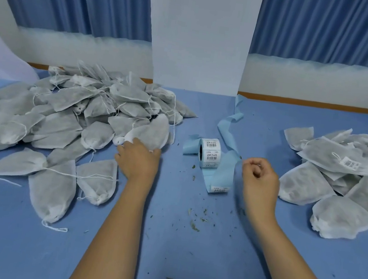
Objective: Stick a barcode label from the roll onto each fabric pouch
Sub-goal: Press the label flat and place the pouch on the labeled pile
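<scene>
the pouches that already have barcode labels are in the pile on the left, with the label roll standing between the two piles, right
Not quite: the head view shows the labelled pouches in the right pile; the label roll does stand between the piles.

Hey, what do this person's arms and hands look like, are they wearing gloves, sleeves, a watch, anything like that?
The left hand and right hand are bare: no gloves, and no ring, watch or bracelet that I can see. The left forearm and right forearm are uncovered down to the picture's bottom edge, so no sleeve shows.
</scene>
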`<action>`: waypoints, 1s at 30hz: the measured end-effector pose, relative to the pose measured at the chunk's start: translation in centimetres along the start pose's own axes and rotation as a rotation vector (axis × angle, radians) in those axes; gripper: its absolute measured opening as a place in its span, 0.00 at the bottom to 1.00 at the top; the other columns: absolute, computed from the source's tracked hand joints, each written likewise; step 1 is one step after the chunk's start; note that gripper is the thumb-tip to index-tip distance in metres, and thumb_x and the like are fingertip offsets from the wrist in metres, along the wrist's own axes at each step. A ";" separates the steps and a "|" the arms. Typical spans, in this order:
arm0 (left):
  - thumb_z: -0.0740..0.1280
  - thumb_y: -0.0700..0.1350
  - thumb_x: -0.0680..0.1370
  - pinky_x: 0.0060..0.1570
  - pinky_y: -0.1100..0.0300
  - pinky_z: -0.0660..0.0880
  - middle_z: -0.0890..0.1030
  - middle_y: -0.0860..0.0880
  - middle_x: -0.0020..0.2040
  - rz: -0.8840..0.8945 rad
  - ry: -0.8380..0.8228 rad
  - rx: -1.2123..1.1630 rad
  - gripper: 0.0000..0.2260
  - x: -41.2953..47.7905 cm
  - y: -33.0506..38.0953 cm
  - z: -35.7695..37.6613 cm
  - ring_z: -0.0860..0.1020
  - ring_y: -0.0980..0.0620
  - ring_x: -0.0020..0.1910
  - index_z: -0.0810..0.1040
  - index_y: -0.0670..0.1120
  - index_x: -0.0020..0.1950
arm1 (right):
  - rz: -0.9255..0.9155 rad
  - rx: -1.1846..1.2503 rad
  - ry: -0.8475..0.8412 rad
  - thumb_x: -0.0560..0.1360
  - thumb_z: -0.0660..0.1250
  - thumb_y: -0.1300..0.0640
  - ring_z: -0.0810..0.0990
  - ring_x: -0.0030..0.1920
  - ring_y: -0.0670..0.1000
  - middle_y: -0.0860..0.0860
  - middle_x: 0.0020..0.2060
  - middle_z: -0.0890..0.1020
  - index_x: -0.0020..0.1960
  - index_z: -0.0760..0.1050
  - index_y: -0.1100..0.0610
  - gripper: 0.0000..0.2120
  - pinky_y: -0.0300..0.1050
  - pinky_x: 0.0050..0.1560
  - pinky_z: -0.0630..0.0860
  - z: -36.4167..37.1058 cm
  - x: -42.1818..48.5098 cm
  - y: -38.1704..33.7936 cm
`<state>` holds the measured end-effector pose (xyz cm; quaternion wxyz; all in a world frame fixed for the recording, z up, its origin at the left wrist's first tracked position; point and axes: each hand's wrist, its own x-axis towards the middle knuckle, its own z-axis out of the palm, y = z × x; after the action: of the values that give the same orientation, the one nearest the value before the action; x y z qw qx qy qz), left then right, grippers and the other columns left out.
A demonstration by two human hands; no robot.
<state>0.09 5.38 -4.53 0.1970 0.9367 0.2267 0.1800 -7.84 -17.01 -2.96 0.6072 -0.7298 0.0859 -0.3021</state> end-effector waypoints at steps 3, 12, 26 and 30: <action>0.67 0.54 0.73 0.57 0.48 0.61 0.73 0.38 0.60 0.076 0.081 -0.100 0.20 -2.1 1.7 -1.0 0.67 0.39 0.60 0.76 0.40 0.57 | -0.048 0.046 0.015 0.76 0.64 0.63 0.70 0.29 0.40 0.38 0.27 0.75 0.39 0.73 0.50 0.11 0.31 0.33 0.66 -0.4 -0.2 -0.6; 0.70 0.39 0.71 0.47 0.69 0.67 0.74 0.57 0.44 0.710 0.123 -0.958 0.09 -8.3 5.0 -3.8 0.73 0.56 0.46 0.72 0.48 0.46 | -0.476 -0.008 -0.423 0.68 0.73 0.58 0.76 0.59 0.48 0.47 0.60 0.75 0.64 0.73 0.56 0.26 0.39 0.51 0.74 -0.5 -1.6 -2.0; 0.70 0.51 0.73 0.45 0.56 0.77 0.83 0.50 0.45 0.511 -0.362 -1.129 0.10 -8.5 5.3 -4.8 0.81 0.52 0.45 0.77 0.51 0.52 | -0.071 0.524 -0.334 0.76 0.66 0.68 0.83 0.43 0.44 0.45 0.41 0.84 0.50 0.75 0.60 0.06 0.34 0.39 0.77 0.1 -1.8 -2.4; 0.68 0.47 0.79 0.42 0.53 0.78 0.82 0.47 0.43 0.208 -0.478 -1.470 0.09 -8.8 5.9 -4.8 0.81 0.50 0.42 0.75 0.42 0.51 | 0.050 0.434 -0.426 0.72 0.72 0.60 0.81 0.41 0.50 0.52 0.49 0.82 0.58 0.73 0.59 0.17 0.41 0.37 0.78 0.0 -2.0 -2.6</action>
<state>-7.19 -2.43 0.06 0.7929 0.5954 -0.0887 0.0949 -10.04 -15.40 -1.24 0.7607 -0.6275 -0.0921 -0.1385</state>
